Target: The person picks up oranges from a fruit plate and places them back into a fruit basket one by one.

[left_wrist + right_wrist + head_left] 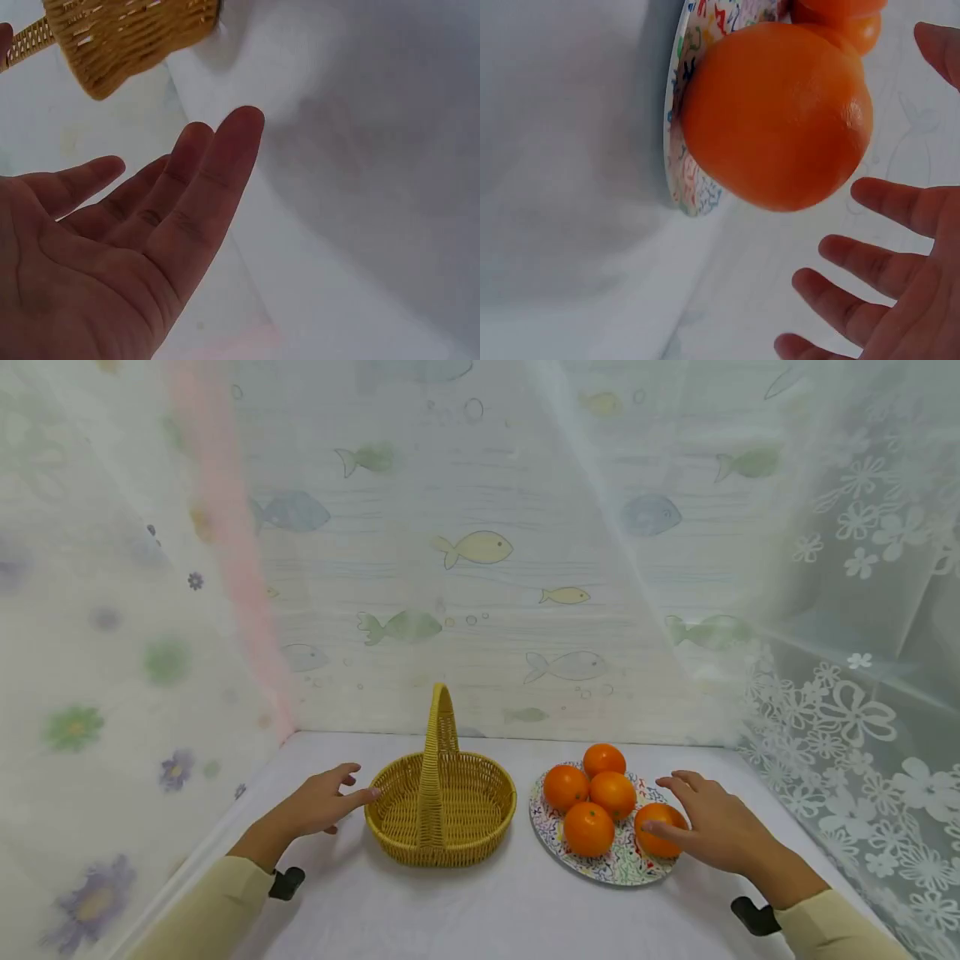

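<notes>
A yellow woven basket (480,843) with a tall arched handle stands in the middle of the table. My left hand (322,802) is beside its left rim, thumb tip right at the edge, fingers spread and holding nothing. In the left wrist view the basket (135,37) shows above the fingers (217,172). To the right, several oranges sit on a patterned round plate (551,835). My right hand (712,827) hovers at the plate's right side with its thumb over the nearest orange (660,839). In the right wrist view, spread fingers surround that orange (780,112) without gripping it.
A white cloth covers the table (420,914). Behind it hangs a sheer curtain (480,668) printed with fish, and a white flowered lace curtain (855,718) hangs at the right. Another orange (604,761) lies at the back of the plate.
</notes>
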`<state>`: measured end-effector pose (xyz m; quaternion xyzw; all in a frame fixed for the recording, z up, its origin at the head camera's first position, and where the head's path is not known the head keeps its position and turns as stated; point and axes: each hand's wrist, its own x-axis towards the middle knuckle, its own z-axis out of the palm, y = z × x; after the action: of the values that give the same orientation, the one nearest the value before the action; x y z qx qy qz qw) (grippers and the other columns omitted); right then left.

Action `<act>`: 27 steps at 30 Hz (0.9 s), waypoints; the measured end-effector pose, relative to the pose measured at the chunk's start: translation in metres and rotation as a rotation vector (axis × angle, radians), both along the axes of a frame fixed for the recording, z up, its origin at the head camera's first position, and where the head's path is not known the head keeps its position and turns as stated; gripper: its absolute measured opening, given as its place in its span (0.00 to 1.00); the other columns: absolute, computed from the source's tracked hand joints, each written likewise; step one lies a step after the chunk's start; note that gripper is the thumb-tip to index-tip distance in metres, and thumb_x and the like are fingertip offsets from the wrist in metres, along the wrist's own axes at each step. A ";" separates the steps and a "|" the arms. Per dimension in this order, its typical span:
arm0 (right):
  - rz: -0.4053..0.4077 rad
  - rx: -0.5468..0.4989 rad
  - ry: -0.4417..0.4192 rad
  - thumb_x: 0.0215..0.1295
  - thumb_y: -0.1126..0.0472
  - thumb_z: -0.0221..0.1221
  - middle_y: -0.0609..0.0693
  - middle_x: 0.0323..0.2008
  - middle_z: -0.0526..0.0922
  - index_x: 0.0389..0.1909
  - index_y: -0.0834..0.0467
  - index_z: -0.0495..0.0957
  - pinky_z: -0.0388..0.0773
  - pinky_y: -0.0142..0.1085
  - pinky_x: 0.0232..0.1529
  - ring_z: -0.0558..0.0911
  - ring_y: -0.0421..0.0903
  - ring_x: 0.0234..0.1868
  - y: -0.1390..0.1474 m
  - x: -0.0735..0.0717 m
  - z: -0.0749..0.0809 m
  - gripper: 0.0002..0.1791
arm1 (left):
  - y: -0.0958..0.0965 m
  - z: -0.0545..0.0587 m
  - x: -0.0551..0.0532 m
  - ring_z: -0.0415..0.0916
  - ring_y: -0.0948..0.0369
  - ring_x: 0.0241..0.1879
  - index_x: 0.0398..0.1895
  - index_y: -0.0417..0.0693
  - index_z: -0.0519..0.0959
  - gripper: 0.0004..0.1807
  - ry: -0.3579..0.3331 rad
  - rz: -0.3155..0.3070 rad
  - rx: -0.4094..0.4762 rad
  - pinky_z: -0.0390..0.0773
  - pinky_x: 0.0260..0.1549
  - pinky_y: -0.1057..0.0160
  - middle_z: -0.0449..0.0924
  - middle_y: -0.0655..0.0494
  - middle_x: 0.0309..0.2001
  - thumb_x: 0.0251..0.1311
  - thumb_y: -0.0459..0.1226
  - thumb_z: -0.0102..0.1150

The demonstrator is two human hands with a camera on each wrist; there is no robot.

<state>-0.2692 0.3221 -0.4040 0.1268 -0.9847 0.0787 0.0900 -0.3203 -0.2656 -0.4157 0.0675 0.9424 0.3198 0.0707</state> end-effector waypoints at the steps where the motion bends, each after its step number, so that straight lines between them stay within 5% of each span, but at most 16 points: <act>1: -0.001 -0.011 0.000 0.60 0.20 0.57 0.66 0.69 0.72 0.67 0.56 0.75 0.75 0.71 0.57 0.74 0.69 0.63 -0.001 0.000 0.000 0.49 | 0.002 -0.002 0.000 0.84 0.49 0.47 0.79 0.42 0.58 0.50 -0.007 0.013 0.026 0.88 0.30 0.57 0.68 0.33 0.72 0.66 0.65 0.58; 7: 0.033 -0.060 0.087 0.58 0.18 0.55 0.57 0.64 0.77 0.62 0.52 0.78 0.77 0.67 0.57 0.76 0.61 0.61 -0.012 0.000 -0.005 0.47 | 0.012 -0.016 -0.003 0.78 0.45 0.60 0.77 0.43 0.62 0.47 -0.043 0.107 0.188 0.90 0.33 0.58 0.69 0.38 0.71 0.65 0.63 0.62; 14: 0.097 -0.140 0.146 0.54 0.25 0.68 0.52 0.59 0.79 0.61 0.52 0.78 0.80 0.63 0.55 0.78 0.56 0.58 -0.035 0.000 -0.013 0.43 | 0.018 -0.021 -0.002 0.69 0.38 0.69 0.77 0.40 0.62 0.45 -0.075 0.134 0.373 0.90 0.38 0.54 0.63 0.34 0.73 0.67 0.58 0.64; 19: 0.153 -0.192 0.171 0.54 0.30 0.71 0.53 0.59 0.79 0.61 0.54 0.77 0.82 0.61 0.55 0.79 0.56 0.57 -0.047 0.001 -0.018 0.43 | 0.022 -0.025 -0.001 0.72 0.40 0.66 0.76 0.43 0.64 0.41 -0.080 0.149 0.433 0.90 0.38 0.54 0.64 0.35 0.73 0.67 0.54 0.65; 27: 0.140 -0.133 0.246 0.50 0.26 0.70 0.54 0.56 0.81 0.58 0.54 0.79 0.83 0.57 0.48 0.80 0.53 0.50 -0.063 0.002 -0.023 0.44 | 0.026 -0.031 0.001 0.76 0.43 0.63 0.76 0.46 0.65 0.38 -0.083 0.158 0.507 0.90 0.39 0.52 0.64 0.35 0.74 0.66 0.47 0.68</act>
<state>-0.2667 0.2596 -0.4274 0.1974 -0.9477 0.1338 0.2123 -0.3197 -0.2400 -0.4464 -0.0040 0.8308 0.5528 0.0649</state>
